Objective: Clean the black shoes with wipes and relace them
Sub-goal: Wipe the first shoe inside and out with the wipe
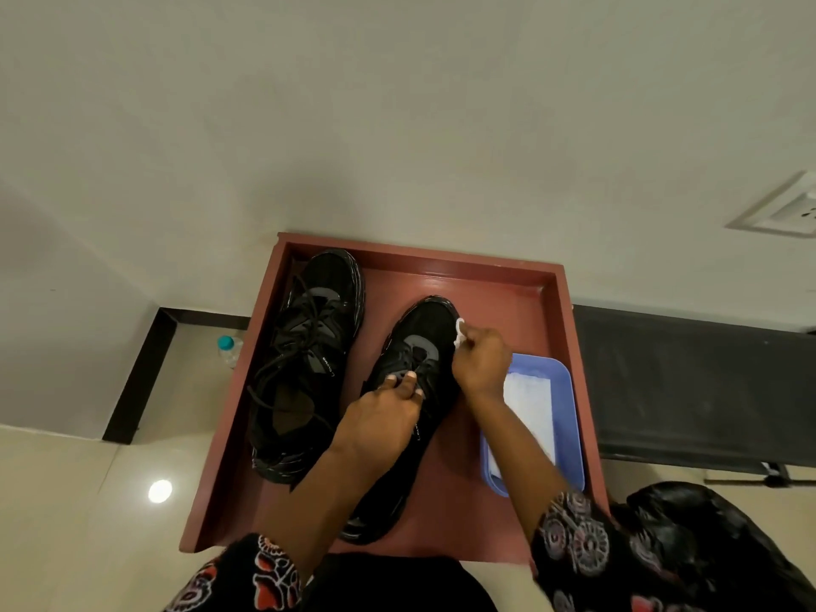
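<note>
R fingers (pixel 474 342) pinch wipe (pixel 459 332), prob. touching R shoe (pixel 424 346) toe.

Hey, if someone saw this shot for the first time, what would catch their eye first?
Most likely the pair of black lace-up shoes on the reddish-brown wooden tray: the left shoe lies untouched, while the right shoe is steadied by the left hand. The right hand presses a small white wipe against its toe side. A light blue plastic tray of wipes sits at the right.
</note>
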